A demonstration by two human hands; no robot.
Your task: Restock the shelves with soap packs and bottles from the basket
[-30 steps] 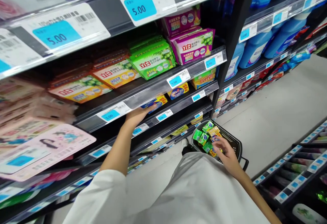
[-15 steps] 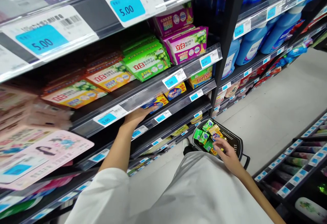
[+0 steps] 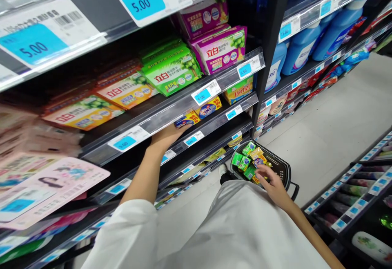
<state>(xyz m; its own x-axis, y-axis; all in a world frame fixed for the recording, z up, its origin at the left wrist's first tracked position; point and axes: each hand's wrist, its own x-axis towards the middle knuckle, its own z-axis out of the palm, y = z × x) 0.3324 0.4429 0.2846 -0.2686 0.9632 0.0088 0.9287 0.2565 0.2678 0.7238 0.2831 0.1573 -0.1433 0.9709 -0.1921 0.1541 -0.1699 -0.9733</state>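
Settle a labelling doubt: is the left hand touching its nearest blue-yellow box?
Touching: in the head view, the left hand has its thumb against the blue-yellow box.

Black upright post (image 3: pixel 273 19). Dark tiered shelving (image 3: pixel 171 107) left of post, further bay (image 3: pixel 310 16) right. Pale grey floor (image 3: pixel 330 117) lower right of post; facing rack (image 3: pixel 347 217) across from post.

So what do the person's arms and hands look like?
The left arm comes out of a loose, plain white sleeve, which matches the white top. The right forearm is bare, and I can't make out its sleeve. Both the left hand and right hand are bare too: no gloves, and no watch shows.
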